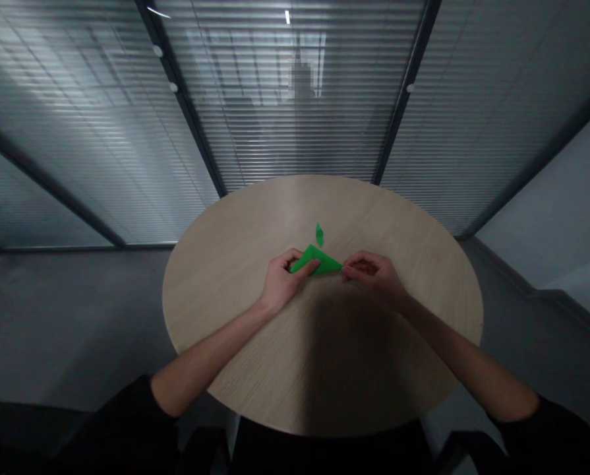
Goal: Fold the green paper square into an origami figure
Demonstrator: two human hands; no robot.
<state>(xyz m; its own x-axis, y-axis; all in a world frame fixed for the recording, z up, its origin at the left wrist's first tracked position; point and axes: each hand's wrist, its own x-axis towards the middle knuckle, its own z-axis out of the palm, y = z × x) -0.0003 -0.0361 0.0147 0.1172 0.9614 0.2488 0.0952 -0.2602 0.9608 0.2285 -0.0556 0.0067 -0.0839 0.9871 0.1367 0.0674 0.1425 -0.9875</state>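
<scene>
A folded piece of green paper (319, 258), roughly triangular with its peak pointing away from me, is held just over the table between both hands. My left hand (285, 276) grips its left side, thumb lying across the front face and fingers behind. At the right, the paper narrows to a point, and my right hand (368, 270) pinches that tip between thumb and fingertips. Just beyond the paper lies a small folded green paper piece (319, 235), narrow and pointed; neither hand touches it.
The round wooden table (235, 264) carries a dark shadow in front of me. Behind it stand glass partitions with blinds (299, 145) and dark frames. A grey floor (67, 316) surrounds the table, with a pale wall (561, 218) at the right.
</scene>
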